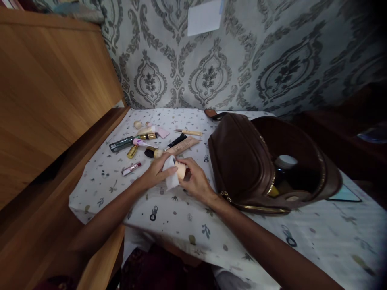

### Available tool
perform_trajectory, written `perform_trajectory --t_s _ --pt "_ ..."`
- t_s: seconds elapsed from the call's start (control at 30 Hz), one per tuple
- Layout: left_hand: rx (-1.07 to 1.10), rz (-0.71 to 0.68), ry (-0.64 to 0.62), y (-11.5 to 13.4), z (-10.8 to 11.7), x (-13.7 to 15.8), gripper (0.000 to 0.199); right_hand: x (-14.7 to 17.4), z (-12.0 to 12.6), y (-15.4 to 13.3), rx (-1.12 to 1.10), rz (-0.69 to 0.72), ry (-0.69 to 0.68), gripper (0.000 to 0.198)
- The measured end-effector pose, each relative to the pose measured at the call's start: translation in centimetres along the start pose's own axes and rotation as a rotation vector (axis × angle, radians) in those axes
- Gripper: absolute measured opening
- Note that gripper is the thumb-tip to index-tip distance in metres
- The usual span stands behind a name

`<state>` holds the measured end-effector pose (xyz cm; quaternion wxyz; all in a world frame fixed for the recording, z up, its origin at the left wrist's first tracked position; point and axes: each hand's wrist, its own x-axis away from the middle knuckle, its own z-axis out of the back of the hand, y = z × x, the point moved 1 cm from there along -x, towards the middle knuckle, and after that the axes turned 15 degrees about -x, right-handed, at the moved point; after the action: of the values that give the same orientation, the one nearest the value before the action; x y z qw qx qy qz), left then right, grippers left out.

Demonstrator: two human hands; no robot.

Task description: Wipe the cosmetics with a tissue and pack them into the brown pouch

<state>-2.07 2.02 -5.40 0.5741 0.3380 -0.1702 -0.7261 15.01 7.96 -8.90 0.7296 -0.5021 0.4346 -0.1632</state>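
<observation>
My left hand (pixel 155 174) is closed on a white tissue (pixel 171 179), with its thumb along the front. My right hand (pixel 196 179) grips a small peach-coloured cosmetic container (pixel 180 170) between thumb and fingers. The tissue touches the container's left side, just above the tabletop. Right behind my hands lie a beige squeeze tube (pixel 184 146) and a black-capped tube (pixel 177 141). A makeup brush (pixel 153 152) with a dark, rounded end is near my left fingers. Farther left are a lip gloss tube (pixel 132 168) and a small gold bottle (pixel 132 152).
An unzipped brown leather bag (pixel 240 157) stands close to my right hand, a white-capped bottle (pixel 286 162) inside. Several cosmetics, including a dark green tube (pixel 121 143) and a slim beige stick (pixel 188 132), lie farther back. A wooden cabinet (pixel 57 88) borders the table's left side.
</observation>
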Motion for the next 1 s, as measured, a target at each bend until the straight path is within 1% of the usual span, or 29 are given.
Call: perform_trajectory --t_s 0.07,0.17,0.3,0.37,0.47,0.53,0.6,0.7,0.77,0.83,0.93,1.0 --pt "0.033 0.064 -0.033 0.0 -0.1 0.0 0.044 0.1 0.1 -0.2 0.086 0.078 -0.053 0.049" --pt "0.14 0.183 -0.054 -0.1 -0.2 0.1 0.044 0.2 0.2 -0.6 0.124 0.122 -0.091 0.048" --pt "0.315 0.334 -0.059 -0.5 -0.4 -0.1 0.05 0.3 0.0 -1.0 0.09 0.101 -0.121 0.048" --pt "0.414 0.466 -0.061 -0.6 -0.5 -0.3 0.053 0.4 -0.1 -1.3 0.064 0.079 -0.145 0.052" --pt "0.548 0.669 -0.029 -0.6 -0.8 -0.5 0.054 0.4 -0.2 -1.6 0.032 0.041 -0.156 0.055" --pt "0.582 0.716 -0.008 -0.5 -0.9 -0.6 0.054 0.4 -0.2 -1.7 0.005 0.027 -0.141 0.055" --pt "0.573 0.699 0.004 -0.5 -0.9 -0.6 0.055 0.5 -0.3 -1.5 -0.033 0.022 -0.107 0.056" --pt "0.499 0.607 -0.003 -0.8 -1.0 -0.6 0.063 0.4 -0.5 -1.0 -0.123 -0.042 -0.007 0.06" --pt "0.418 0.511 0.001 -0.9 -1.1 -0.4 0.068 0.3 -0.7 -0.7 -0.236 -0.129 0.055 0.062" --pt "0.315 0.412 0.053 -0.8 -1.1 -0.3 0.07 0.1 -0.8 -0.6 -0.382 -0.21 0.087 0.061" --pt "0.166 0.254 0.157 -0.5 -1.1 -0.1 0.066 -0.2 -0.8 -1.0 -0.581 -0.314 0.121 0.057" --pt "0.097 0.13 0.171 -0.3 -1.2 -0.1 0.063 -0.3 -0.8 -1.2 -0.666 -0.37 0.149 0.053"
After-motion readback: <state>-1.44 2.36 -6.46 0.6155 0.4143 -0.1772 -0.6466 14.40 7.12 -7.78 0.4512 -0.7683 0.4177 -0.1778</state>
